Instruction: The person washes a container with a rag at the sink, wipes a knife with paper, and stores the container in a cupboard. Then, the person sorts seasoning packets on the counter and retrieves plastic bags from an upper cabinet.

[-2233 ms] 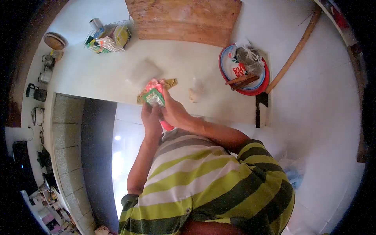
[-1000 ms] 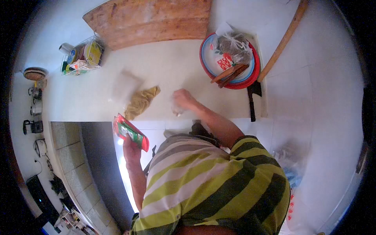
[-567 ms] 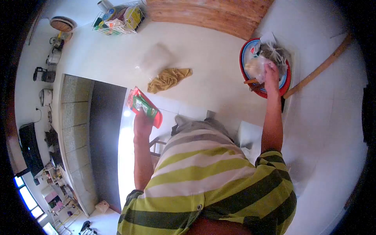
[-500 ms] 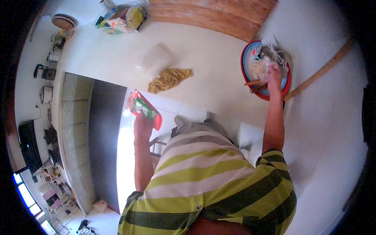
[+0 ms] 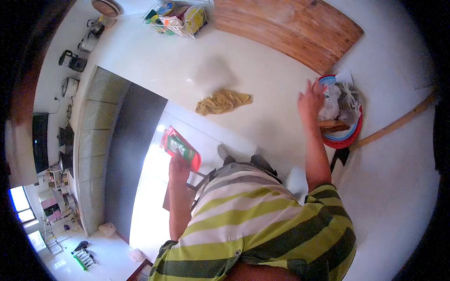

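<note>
Red and green packets (image 5: 182,149) are held in my left hand (image 5: 179,169), in front of the counter's edge. My right hand (image 5: 311,103) has its fingers spread and holds nothing, just left of a red-rimmed plate (image 5: 336,144). On that plate lie a clear plastic bag (image 5: 330,104), a tied bag with dark contents (image 5: 349,103) and brown wooden sticks (image 5: 333,126). A crumpled mustard cloth (image 5: 224,102) rests on the counter, with a blurred whitish bag-like thing (image 5: 214,74) behind it.
A wooden board (image 5: 290,29) lies at the back of the counter (image 5: 267,89). Left of it stands a wire basket (image 5: 180,23) of packages. A long wooden stick (image 5: 398,121) and a black cleaver (image 5: 340,159) are at the right.
My right hand carried the clear bag to the plate, let it go there and moved off to the left, fingers spread. My left hand has kept the packets. The view has shifted.
</note>
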`<state>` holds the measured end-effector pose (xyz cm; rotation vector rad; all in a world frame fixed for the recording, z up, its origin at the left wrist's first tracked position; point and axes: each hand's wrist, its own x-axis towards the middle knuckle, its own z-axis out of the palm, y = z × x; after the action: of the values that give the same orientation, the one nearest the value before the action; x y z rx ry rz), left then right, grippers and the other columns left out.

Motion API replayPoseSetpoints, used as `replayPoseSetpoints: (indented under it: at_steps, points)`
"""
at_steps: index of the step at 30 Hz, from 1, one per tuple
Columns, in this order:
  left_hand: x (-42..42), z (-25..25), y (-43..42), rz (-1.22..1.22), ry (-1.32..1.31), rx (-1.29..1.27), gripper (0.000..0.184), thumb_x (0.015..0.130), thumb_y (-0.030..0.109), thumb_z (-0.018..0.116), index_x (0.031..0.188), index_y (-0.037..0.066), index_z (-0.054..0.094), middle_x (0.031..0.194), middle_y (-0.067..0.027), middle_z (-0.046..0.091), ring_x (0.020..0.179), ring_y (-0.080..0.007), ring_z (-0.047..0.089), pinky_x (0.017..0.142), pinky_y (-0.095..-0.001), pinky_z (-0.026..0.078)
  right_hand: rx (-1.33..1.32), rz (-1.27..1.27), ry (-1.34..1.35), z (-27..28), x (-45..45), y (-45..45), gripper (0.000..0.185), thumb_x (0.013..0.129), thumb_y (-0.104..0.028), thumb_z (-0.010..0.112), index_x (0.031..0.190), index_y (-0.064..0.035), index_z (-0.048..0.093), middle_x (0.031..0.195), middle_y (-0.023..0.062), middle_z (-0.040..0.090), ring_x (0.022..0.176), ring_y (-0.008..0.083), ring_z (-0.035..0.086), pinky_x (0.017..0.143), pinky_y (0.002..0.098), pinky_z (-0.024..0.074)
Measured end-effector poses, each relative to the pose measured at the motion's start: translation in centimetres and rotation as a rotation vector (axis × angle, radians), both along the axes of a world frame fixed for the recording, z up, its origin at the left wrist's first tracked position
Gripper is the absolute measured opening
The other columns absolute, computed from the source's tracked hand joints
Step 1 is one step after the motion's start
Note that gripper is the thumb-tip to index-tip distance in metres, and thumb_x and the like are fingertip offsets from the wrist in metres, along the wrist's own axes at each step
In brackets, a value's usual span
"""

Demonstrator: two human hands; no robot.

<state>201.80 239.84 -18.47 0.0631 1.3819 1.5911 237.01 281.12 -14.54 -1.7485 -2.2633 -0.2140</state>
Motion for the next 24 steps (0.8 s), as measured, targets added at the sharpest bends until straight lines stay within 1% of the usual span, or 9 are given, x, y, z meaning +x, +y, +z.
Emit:
replayPoseSetpoints:
  at_steps: [3,5,9,12,14,17,19,22,24]
  points:
    - [0.9,2.3,-0.3,0.175,-0.202,0.023,0.04,0.102,0.04,0.047,0.122,0.006,0.055,0.111,-0.01,0.065,0.105,-0.0287,0.062,0.093,-0.0478,0.048,-0.166,0.23,0.04,-5.0,-7.7,1.9,0.054,0.083,-0.03,0.07,0.13,-0.0065,0.056,0.137,0.0192,0.052,0.127,0.037,0.049,0.106,0.0481,0.0395]
    - [1.7,4.1,-0.4,0.25,-0.205,0.036,0.037,0.104,0.028,0.041,0.126,-0.001,0.051,0.115,-0.0128,0.061,0.107,-0.0246,0.059,0.096,-0.0413,0.047,-0.57,0.345,0.246,-4.6,-13.1,0.8,0.052,0.085,-0.032,0.069,0.126,-0.0032,0.058,0.127,0.0206,0.059,0.119,0.0367,0.055,0.101,0.0471,0.0446]
    - [1.0,5.2,-2.7,0.342,-0.112,0.014,0.032,0.104,0.028,0.044,0.119,0.002,0.054,0.111,-0.0102,0.061,0.103,-0.0238,0.06,0.095,-0.0427,0.047,-0.763,0.455,0.221,-5.0,-22.2,-0.4,0.046,0.087,-0.034,0.064,0.115,0.0015,0.06,0.117,0.0257,0.06,0.111,0.0398,0.059,0.094,0.0501,0.0486]
    - [-1.5,1.0,-7.7,0.408,-0.192,0.137,0.028,0.101,0.028,0.05,0.114,0.005,0.057,0.106,-0.0093,0.063,0.096,-0.0248,0.062,0.09,-0.0433,0.05,-0.708,0.326,0.317,-12.4,-27.9,1.2,0.051,0.09,-0.041,0.059,0.118,0.0023,0.059,0.121,0.0234,0.059,0.113,0.0402,0.057,0.094,0.0526,0.0469]
    - [-1.4,1.4,-8.6,0.421,-0.17,0.165,0.032,0.102,0.03,0.046,0.118,0.004,0.056,0.11,-0.0103,0.063,0.101,-0.0245,0.062,0.093,-0.0434,0.05,-0.59,0.228,0.315,-12.2,-29.8,0.7,0.042,0.09,-0.031,0.055,0.116,0.0004,0.06,0.122,0.0227,0.061,0.115,0.0396,0.057,0.098,0.0573,0.0431]
    - [-1.7,1.7,-10.3,0.463,-0.194,0.188,0.039,0.103,0.034,0.041,0.124,0.003,0.054,0.117,-0.0119,0.064,0.108,-0.0241,0.062,0.096,-0.0435,0.049,-0.372,0.147,0.24,-15.9,-32.6,1.0,0.045,0.085,-0.025,0.059,0.122,-0.0001,0.054,0.117,0.0199,0.06,0.115,0.0341,0.056,0.097,0.049,0.0437]
    - [-2.0,4.9,-7.3,0.479,-0.127,0.067,0.037,0.103,0.035,0.044,0.119,0.004,0.056,0.111,-0.0087,0.065,0.102,-0.0239,0.063,0.093,-0.0443,0.051,-0.389,0.107,0.314,-19.6,-34.1,2.3,0.053,0.079,-0.026,0.068,0.124,-0.0013,0.054,0.117,0.0179,0.06,0.116,0.0329,0.055,0.095,0.0466,0.0455]
    - [-3.5,5.4,-6.4,0.277,0.287,0.01,0.034,0.103,0.03,0.045,0.122,0.002,0.052,0.111,-0.0103,0.064,0.102,-0.0259,0.064,0.093,-0.0456,0.051,-0.682,0.107,0.329,-16.8,-33.0,2.7,0.065,0.071,-0.028,0.077,0.126,-0.0025,0.053,0.115,0.0165,0.061,0.114,0.0336,0.056,0.093,0.0457,0.0474]
    - [-3.7,5.8,-7.6,0.107,0.538,-0.054,0.034,0.102,0.026,0.046,0.124,0.001,0.05,0.111,-0.0113,0.064,0.102,-0.0272,0.064,0.093,-0.0465,0.051,-0.607,0.046,0.413,-16.3,-32.6,2.2,0.065,0.069,-0.029,0.079,0.123,-0.0017,0.055,0.112,0.0172,0.063,0.111,0.0351,0.058,0.092,0.0464,0.048]
